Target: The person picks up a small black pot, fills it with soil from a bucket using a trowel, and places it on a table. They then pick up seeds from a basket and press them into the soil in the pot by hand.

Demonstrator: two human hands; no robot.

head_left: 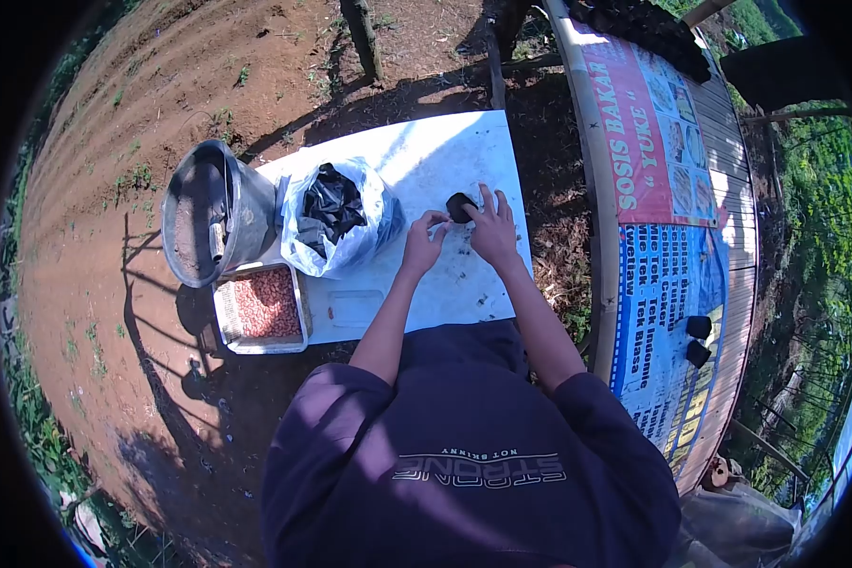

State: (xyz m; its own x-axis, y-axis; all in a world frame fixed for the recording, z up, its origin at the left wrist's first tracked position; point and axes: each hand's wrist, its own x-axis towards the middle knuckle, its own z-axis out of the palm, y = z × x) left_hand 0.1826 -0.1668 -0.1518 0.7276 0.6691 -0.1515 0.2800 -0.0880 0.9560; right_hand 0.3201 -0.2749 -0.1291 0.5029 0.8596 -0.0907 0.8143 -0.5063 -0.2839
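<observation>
A small black planting bag (460, 207) stands on the white tabletop between my hands. My left hand (427, 242) is at its left side, thumb and fingers brought together in a pinch; whatever is between the fingertips is too small to make out. My right hand (493, 230) is at the bag's right side, with one digit touching its dark top and the other fingers stretched apart. Left of my hands is a white plastic sack (388, 220) stuffed with black plastic bags (328, 210). Specks of dark soil lie on the table around the planting bag.
A grey bucket of soil (253, 204) and a white basket (302, 343) of reddish seeds (267, 303) stand at the left. A clear flat lid-like piece (355, 308) lies on the white table (426, 156). At right, a banner-covered bamboo surface (667, 275) holds two black pots (699, 328).
</observation>
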